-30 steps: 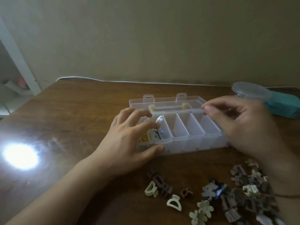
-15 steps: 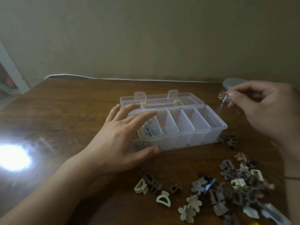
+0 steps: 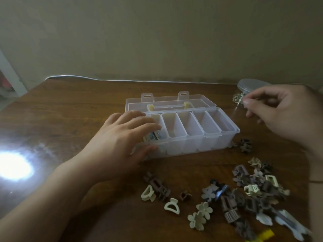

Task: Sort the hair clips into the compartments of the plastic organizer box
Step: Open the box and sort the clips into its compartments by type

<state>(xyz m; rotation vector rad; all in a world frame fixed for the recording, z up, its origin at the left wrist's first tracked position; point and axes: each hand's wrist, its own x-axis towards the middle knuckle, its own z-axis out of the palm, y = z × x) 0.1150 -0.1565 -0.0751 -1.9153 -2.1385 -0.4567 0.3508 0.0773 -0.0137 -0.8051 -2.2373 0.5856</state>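
A clear plastic organizer box stands open mid-table, its lid folded back. My left hand rests on its left end, fingers laid over the leftmost compartment and thumb against the front wall. A few clips show in that compartment; the other compartments look empty. My right hand hovers above the table right of the box, fingers loosely curled, nothing visible in them. Loose hair clips in brown, cream and blue lie scattered in front, among them a cream claw clip and cream flower clips.
A clear round jar stands at the back right with small gold clips beside it. One brown clip lies by the box's right end. A white cable runs along the wall. A bright glare marks the left tabletop.
My right hand left the box's right end and moved right and back, toward the jar. My left hand stayed on the box's left end, its fingers flattening.
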